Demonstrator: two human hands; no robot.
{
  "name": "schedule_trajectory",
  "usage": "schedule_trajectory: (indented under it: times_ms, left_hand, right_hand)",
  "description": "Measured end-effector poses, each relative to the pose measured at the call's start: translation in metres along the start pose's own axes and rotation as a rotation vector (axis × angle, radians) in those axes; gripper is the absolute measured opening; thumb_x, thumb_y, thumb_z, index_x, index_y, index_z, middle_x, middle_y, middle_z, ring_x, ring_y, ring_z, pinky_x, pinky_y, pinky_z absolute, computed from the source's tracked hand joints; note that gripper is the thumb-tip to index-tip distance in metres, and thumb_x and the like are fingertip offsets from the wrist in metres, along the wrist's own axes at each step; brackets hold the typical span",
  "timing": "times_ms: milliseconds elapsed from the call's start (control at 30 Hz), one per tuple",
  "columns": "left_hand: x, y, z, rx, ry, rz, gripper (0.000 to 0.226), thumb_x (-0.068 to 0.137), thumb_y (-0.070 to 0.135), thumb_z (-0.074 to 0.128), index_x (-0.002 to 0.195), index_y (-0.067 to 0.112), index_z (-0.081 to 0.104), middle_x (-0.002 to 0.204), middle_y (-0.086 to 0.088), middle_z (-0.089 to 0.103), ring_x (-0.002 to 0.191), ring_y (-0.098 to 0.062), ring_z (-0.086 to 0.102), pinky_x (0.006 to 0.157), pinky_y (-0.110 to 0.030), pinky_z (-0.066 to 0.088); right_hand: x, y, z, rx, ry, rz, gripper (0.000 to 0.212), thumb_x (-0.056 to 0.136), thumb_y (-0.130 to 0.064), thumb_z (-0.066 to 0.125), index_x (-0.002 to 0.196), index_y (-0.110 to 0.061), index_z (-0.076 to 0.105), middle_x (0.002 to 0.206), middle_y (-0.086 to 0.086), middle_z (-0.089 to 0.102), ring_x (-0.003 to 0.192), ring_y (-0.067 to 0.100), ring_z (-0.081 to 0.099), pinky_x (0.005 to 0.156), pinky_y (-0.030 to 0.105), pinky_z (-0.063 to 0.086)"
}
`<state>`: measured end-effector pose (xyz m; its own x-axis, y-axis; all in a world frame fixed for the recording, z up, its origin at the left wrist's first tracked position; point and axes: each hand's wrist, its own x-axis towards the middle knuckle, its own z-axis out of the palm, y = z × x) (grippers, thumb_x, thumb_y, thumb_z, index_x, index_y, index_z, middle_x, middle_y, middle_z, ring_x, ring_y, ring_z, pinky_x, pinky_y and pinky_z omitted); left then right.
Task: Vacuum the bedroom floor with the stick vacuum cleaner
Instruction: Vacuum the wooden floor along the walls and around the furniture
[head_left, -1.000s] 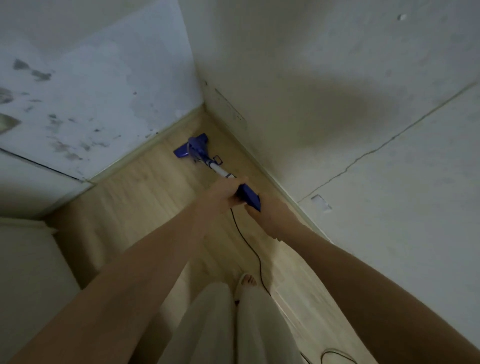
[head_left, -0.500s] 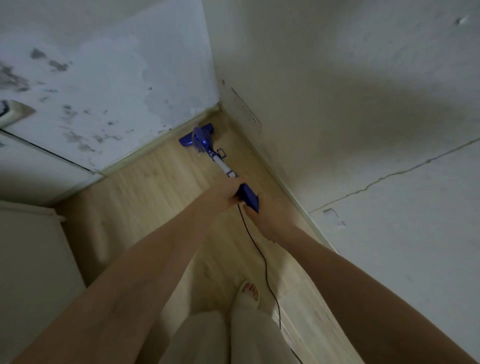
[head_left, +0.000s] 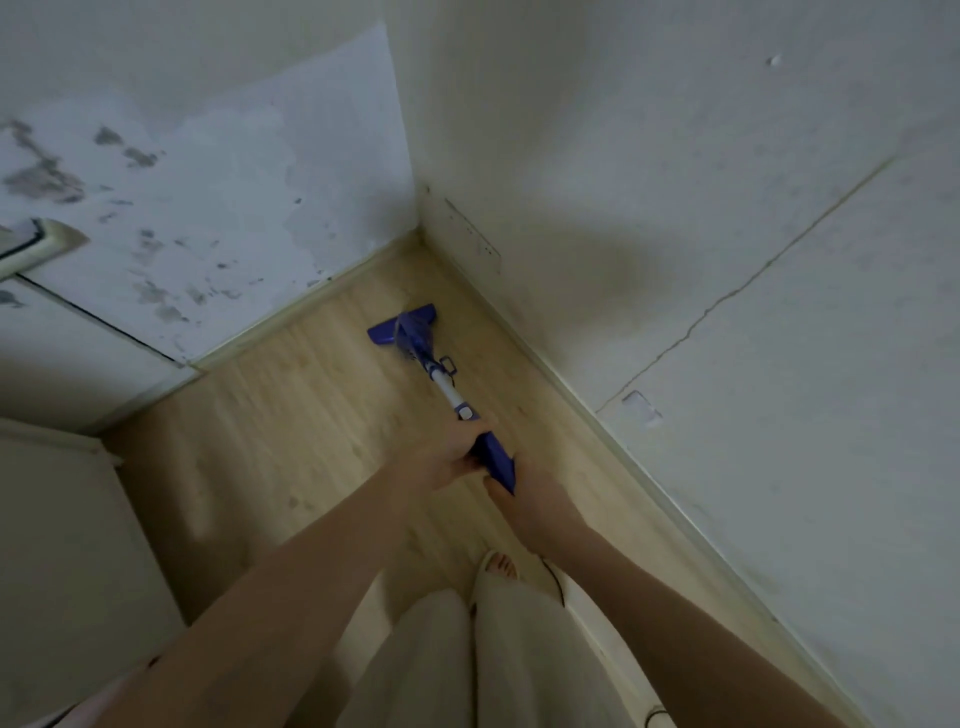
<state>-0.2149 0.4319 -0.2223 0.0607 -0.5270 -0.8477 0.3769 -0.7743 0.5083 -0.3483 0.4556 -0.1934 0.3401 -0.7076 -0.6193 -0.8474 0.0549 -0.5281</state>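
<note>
Both hands hold the blue handle (head_left: 493, 460) of the stick vacuum cleaner (head_left: 441, 384). The left hand (head_left: 447, 457) is wrapped around the upper front part of the handle, with its fingers curled tight over it. The right hand (head_left: 535, 501) grips the back end of the handle, just behind the left hand, with its fingers closed around the underside. The two hands almost touch.

Both arms reach forward and down from the bottom of the picture. The left arm comes in from the lower left and the right arm from the lower right. They meet at the handle like a pointy roof.

The hands cover most of the handle, so only a strip of blue shows between them. The fingertips of the right hand are hidden under the handle. The vacuum's head (head_left: 402, 327) looks a bit blurry. A thin black cord (head_left: 556, 584) peeks out by the right arm, and most of it is hidden.

From the hands, a white and blue tube (head_left: 447, 387) runs forward and a little left, down to the blue head. The head sits flat on the wooden floor (head_left: 291, 410), near the corner where two walls meet. It is close to the back wall (head_left: 234, 208) but not touching it. One foot (head_left: 497, 564) in a sandal shows below the hands, with pale trousers (head_left: 467, 654) beneath it.
</note>
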Motion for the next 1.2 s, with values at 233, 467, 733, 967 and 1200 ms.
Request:
schedule_trajectory:
  times_ms: [233, 467, 733, 967, 1200]
  left_hand:
    - [-0.070, -0.088, -0.009, 0.005, -0.125, 0.000, 0.034, 0.094, 0.020, 0.059, 0.123, 0.005, 0.048, 0.114, -0.017, 0.057, 0.101, -0.030, 0.060, 0.074, -0.033, 0.055]
    - [-0.151, -0.148, 0.000, -0.006, -0.141, -0.062, 0.037, 0.094, 0.017, 0.058, 0.125, 0.004, 0.044, 0.099, -0.011, 0.056, 0.086, -0.022, 0.059, 0.063, -0.031, 0.053]
    - [-0.221, -0.147, 0.024, -0.162, -0.144, -0.050, 0.029, 0.096, 0.012, 0.055, 0.118, 0.004, 0.037, 0.096, -0.013, 0.053, 0.083, -0.023, 0.057, 0.083, -0.035, 0.047]
    - [-0.206, -0.149, 0.094, -0.244, -0.144, -0.050, 0.042, 0.096, 0.017, 0.056, 0.132, 0.000, 0.041, 0.101, -0.016, 0.056, 0.080, -0.026, 0.059, 0.074, -0.037, 0.050]
    - [-0.154, -0.138, 0.108, -0.193, -0.009, -0.072, 0.037, 0.098, 0.020, 0.050, 0.128, 0.001, 0.042, 0.132, -0.016, 0.052, 0.103, -0.029, 0.060, 0.077, -0.039, 0.052]
  right_hand:
    - [-0.107, 0.012, 0.049, -0.009, 0.012, 0.062, 0.019, 0.100, -0.035, 0.044, 0.112, -0.020, 0.046, 0.075, -0.006, 0.052, 0.054, 0.005, 0.049, 0.044, 0.016, 0.036]
    - [-0.210, 0.016, 0.070, -0.032, -0.027, 0.125, 0.019, 0.101, -0.036, 0.042, 0.105, -0.017, 0.045, 0.075, 0.000, 0.053, 0.052, 0.012, 0.050, 0.046, 0.022, 0.045]
    - [-0.267, -0.002, 0.014, -0.068, -0.153, 0.130, 0.035, 0.097, -0.037, 0.044, 0.100, -0.004, 0.054, 0.064, 0.010, 0.056, 0.038, 0.018, 0.051, 0.040, 0.025, 0.047]
    - [-0.258, 0.048, -0.050, -0.191, -0.177, 0.090, 0.040, 0.096, -0.044, 0.050, 0.105, -0.006, 0.054, 0.063, 0.011, 0.058, 0.042, 0.022, 0.052, 0.046, 0.029, 0.047]
    - [-0.196, 0.088, -0.046, -0.181, -0.177, 0.013, 0.029, 0.097, -0.042, 0.050, 0.101, -0.014, 0.054, 0.068, 0.009, 0.061, 0.044, 0.020, 0.053, 0.052, 0.033, 0.052]
